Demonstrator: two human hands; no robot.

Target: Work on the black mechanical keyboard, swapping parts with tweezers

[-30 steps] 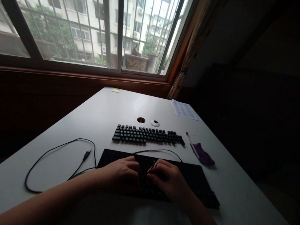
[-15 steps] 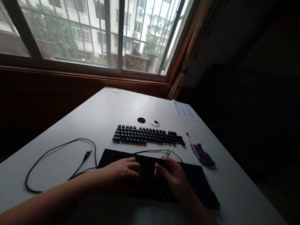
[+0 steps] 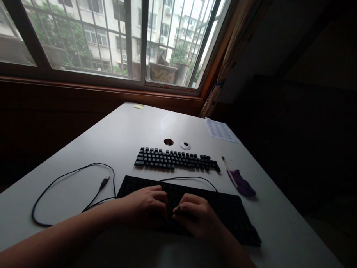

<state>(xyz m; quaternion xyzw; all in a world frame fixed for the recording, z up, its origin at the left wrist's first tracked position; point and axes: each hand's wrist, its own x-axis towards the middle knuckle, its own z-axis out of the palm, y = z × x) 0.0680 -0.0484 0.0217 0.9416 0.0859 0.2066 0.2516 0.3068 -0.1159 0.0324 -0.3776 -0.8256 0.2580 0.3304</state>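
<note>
A black keyboard base (image 3: 228,210) lies on the white table in front of me. My left hand (image 3: 150,201) rests on its left half with curled fingers; the fingertips and anything in them are hidden. My right hand (image 3: 195,213) is just right of it, low over the middle of the base. Its fingers are pinched on a small dark tool, mostly covered by the hand, which showed thin metal wires earlier and looks like a keycap puller. Behind the base, loose black keycaps (image 3: 176,159) stand in keyboard-like rows.
A black cable with a USB plug (image 3: 103,182) loops on the left. At right, a thin brush (image 3: 230,173) lies against a purple cloth (image 3: 241,184). Farther back are a cable hole (image 3: 168,142), its round cover (image 3: 185,146), a printed sheet (image 3: 221,129) and a yellow note (image 3: 138,106).
My right hand has turned over and come down leftward onto the keyboard, nearer the left hand. The tool's wires, raised and visible before, are now out of sight. My left hand has barely moved.
</note>
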